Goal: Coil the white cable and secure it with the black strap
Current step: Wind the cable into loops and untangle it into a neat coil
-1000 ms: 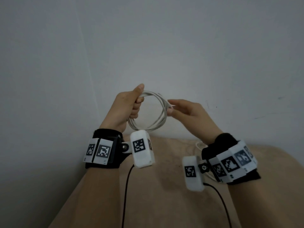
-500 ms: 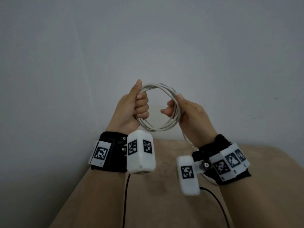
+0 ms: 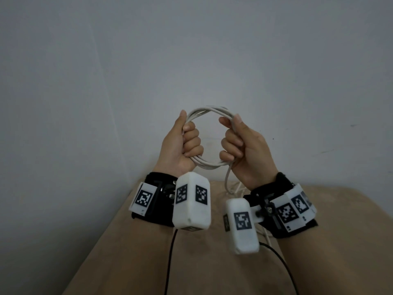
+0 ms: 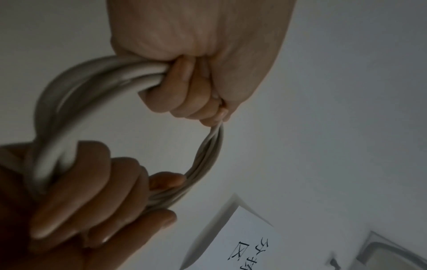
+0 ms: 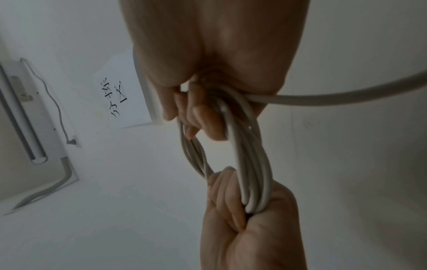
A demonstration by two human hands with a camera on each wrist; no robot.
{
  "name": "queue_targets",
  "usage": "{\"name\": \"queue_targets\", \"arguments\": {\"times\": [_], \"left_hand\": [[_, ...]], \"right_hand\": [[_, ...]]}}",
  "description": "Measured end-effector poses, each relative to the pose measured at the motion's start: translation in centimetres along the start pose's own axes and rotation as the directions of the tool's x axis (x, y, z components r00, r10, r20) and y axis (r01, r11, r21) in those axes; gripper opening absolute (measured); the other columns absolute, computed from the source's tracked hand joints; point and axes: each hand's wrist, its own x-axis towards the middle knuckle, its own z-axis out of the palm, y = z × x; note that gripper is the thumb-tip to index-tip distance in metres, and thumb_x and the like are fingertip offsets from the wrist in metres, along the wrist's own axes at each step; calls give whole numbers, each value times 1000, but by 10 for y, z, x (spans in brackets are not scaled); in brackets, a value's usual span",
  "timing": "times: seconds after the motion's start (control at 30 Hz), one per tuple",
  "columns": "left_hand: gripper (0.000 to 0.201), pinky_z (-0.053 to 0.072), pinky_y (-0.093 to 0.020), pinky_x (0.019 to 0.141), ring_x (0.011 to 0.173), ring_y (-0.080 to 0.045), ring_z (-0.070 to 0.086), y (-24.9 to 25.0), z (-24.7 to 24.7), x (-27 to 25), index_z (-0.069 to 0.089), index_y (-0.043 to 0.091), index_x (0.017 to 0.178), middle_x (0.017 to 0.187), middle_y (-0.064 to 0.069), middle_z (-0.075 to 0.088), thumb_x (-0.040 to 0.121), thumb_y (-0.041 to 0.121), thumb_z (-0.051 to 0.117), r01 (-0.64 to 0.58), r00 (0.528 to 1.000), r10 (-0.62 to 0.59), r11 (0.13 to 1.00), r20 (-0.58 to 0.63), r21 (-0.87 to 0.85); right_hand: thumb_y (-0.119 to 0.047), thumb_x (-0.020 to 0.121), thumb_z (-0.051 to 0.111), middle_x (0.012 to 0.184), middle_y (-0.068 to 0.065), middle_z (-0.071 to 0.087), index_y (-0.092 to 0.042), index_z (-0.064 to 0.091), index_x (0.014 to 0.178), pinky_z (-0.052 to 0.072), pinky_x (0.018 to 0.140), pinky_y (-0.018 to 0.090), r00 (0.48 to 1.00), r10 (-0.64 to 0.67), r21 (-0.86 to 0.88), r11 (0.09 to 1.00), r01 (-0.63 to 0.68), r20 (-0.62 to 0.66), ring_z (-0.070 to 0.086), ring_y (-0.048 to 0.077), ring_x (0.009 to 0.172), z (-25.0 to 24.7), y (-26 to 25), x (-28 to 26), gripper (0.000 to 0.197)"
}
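The white cable (image 3: 209, 165) is wound into a round coil of several loops, held upright in the air in front of the wall. My left hand (image 3: 182, 143) grips the coil's left side in a fist, thumb lying up along the loops. My right hand (image 3: 238, 141) has its fingers curled round the right side. A loose tail (image 3: 228, 179) hangs from the right hand down to the table. In the left wrist view the left hand (image 4: 196, 91) and right hand (image 4: 92, 201) clasp the coil (image 4: 69, 102). The right wrist view shows the tail (image 5: 346, 96) running off to the right. No black strap is in view.
A beige table (image 3: 212, 273) lies below the hands, with more white cable (image 3: 236, 188) lying on it behind the right wrist. A plain wall stands close behind. A paper sign (image 5: 124, 98) hangs on the wall. Thin black leads (image 3: 170, 262) trail from the wrist cameras.
Both hands have lifted the coil higher. My right hand, loosely touching the coil's right side a second ago, has closed its fingers round the loops.
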Motion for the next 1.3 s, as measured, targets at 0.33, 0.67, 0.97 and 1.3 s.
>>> {"name": "queue_targets", "arguments": {"times": [0.33, 0.67, 0.97, 1.3], "left_hand": [[50, 15, -14, 26, 25, -2, 18, -14, -1, 1, 34, 19, 58, 37, 9, 23, 100, 44, 37, -15, 999, 12, 997, 42, 82], [46, 40, -19, 43, 38, -9, 40, -9, -11, 0, 51, 10, 75, 40, 6, 34, 103, 38, 29, 22, 983, -75, 954, 165, 301], [67, 51, -26, 58, 52, -14, 57, 0, -13, -10, 65, 13, 64, 56, 0, 59, 98, 58, 29, -26, 998, -43, 320, 42, 947], [62, 22, -23, 44, 28, -5, 28, -3, -14, -3, 45, 21, 40, 33, 10, 36, 91, 55, 50, -17, 980, 194, 271, -37, 962]], "right_hand": [[-36, 100, 41, 47, -11, 24, -11, 55, 79, 15, 35, 16, 987, -41, -82, 996, 29, -155, 18, 2, 36, -7, 1, 1, 35], [-35, 99, 43, 46, -10, 22, -11, 60, 79, 14, 33, 16, 994, 10, -168, 985, -29, -113, 16, 3, 35, -22, -8, 3, 36], [-32, 96, 52, 45, -5, 28, -6, 62, 73, 15, 38, 16, 981, 190, -742, 653, -153, -36, 18, 8, 38, -16, 4, -4, 36], [-36, 96, 52, 59, 5, 59, -5, 65, 71, 40, 43, 24, 993, 86, -692, 712, -116, -78, 48, 14, 47, -3, 31, -3, 41]]}}
